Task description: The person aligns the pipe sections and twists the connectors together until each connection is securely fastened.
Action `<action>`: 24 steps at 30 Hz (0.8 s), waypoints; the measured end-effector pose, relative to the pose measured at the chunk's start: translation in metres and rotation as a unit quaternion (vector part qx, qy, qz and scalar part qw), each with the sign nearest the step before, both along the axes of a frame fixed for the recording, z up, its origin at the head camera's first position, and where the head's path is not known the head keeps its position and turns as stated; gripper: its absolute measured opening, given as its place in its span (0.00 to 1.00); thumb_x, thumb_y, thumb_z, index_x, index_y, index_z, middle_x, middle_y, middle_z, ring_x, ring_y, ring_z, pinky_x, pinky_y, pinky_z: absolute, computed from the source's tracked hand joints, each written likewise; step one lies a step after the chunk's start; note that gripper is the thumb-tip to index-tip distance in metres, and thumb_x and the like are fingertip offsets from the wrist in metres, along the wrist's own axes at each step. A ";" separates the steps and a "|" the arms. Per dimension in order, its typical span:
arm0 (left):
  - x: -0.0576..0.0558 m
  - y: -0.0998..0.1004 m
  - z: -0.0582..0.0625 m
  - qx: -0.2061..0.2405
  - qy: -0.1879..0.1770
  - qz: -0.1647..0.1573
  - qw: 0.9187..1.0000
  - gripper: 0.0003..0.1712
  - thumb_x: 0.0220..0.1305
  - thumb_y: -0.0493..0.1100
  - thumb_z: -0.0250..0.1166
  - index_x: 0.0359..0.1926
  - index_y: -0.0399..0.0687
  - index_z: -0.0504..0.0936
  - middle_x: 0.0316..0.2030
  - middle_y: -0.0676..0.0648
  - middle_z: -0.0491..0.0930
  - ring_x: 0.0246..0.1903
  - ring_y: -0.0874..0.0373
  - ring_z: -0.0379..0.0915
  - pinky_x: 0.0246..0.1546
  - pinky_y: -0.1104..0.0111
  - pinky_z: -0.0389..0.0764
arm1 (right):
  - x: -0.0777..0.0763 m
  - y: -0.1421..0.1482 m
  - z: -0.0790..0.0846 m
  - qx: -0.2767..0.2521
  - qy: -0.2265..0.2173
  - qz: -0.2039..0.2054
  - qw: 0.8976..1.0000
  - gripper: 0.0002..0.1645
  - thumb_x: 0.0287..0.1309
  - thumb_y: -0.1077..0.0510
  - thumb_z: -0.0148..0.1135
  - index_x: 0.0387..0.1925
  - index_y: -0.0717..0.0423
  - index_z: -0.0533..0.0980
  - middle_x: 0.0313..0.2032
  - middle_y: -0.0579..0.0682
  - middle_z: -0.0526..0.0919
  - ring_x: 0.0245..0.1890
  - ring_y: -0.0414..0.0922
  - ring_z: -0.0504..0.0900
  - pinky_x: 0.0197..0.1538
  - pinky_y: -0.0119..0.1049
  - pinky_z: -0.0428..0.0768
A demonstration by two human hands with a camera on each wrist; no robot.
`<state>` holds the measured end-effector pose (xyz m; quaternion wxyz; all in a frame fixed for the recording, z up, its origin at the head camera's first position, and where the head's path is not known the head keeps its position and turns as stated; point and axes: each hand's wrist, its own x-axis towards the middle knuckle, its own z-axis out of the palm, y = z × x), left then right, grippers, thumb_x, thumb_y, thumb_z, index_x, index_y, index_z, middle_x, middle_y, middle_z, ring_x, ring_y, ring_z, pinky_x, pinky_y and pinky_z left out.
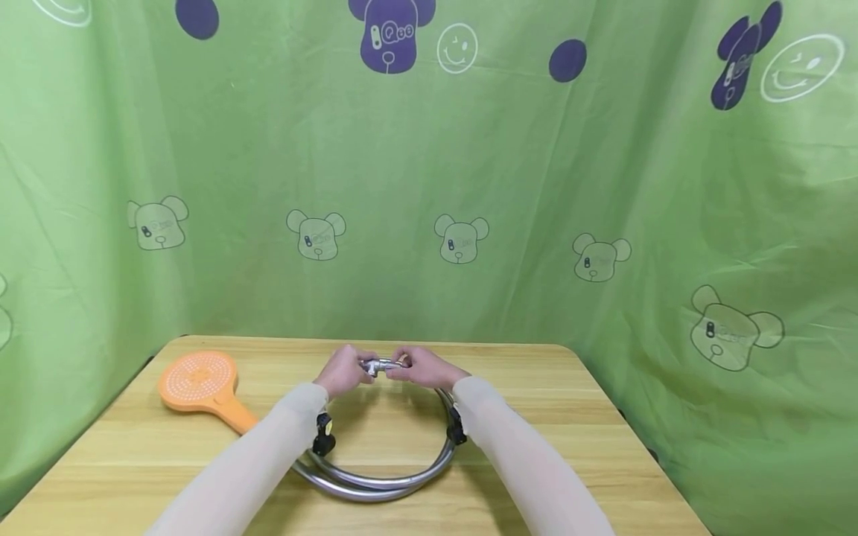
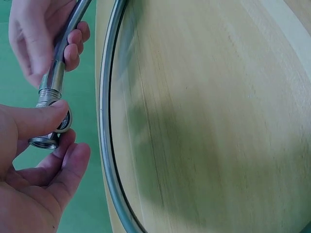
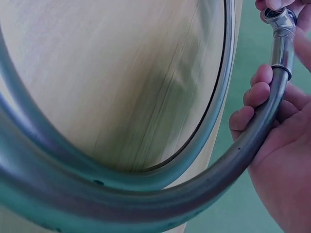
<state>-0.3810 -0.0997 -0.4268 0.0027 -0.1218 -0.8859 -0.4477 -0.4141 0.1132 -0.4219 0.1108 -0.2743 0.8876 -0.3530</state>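
No words, brands or numbers can be read. The green curtain [image 1: 429, 186] carries only printed bear figures and smiley faces; small marks on the purple bear [image 1: 390, 33] at its top edge are too blurred to read.

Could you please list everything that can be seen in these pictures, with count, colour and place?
shower hose: one, silver metal, coiled in a loop on the table, its end lifted between the hands
hose end nut: one, silver, at the hose's tip, pinched by the left hand
shower head: one, orange, lying at the table's far left
table: one, light wood, in the foreground
curtain: one, green with bear and smiley prints, hanging behind and beside the table
wrist camera mounts: two, black, one on each forearm
left hand: one, holds the nut between thumb and fingers
right hand: one, fingers curled round the hose just behind its end
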 end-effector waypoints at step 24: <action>-0.001 0.000 -0.003 -0.005 0.012 -0.013 1.000 0.24 0.50 0.27 0.72 0.51 0.45 0.87 0.40 0.47 0.88 0.34 0.56 0.77 0.37 0.66 0.79 | -0.003 -0.001 -0.004 -0.005 -0.002 -0.002 1.000 0.17 0.70 0.50 0.60 0.44 0.61 0.78 0.26 0.45 0.74 0.25 0.39 0.67 0.28 0.30 0.67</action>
